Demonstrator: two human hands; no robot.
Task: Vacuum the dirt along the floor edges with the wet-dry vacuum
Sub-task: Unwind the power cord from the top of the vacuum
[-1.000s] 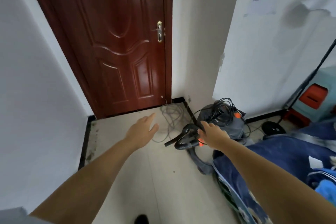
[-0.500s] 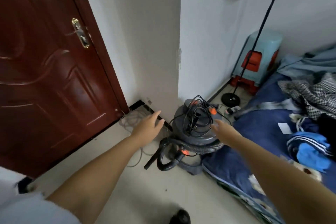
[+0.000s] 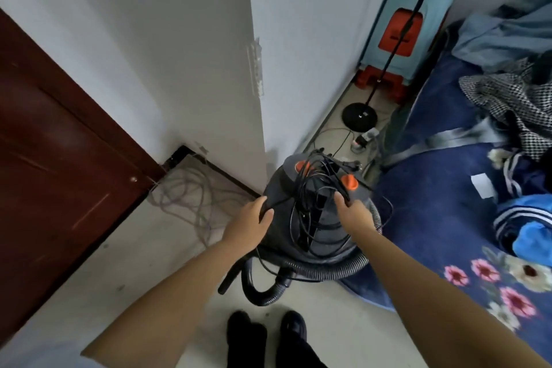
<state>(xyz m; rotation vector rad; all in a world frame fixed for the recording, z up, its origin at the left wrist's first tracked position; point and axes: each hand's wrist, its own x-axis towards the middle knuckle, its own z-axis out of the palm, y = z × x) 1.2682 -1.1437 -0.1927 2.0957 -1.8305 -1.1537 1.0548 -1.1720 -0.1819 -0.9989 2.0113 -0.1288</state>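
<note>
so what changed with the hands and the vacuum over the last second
Both hands came down onto the vacuum. The left hand, open over the floor before, now grips the black power cord at the lid's left edge. The right hand left the hose and now pinches the cord on top. The vacuum, hose and grey floor cable stayed put.

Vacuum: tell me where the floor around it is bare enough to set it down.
Bare tile lies between the door and the vacuum, in front of the grey cable loops. Crowded: the strip by the blue bedding, holding a stand base and power strip.
</note>
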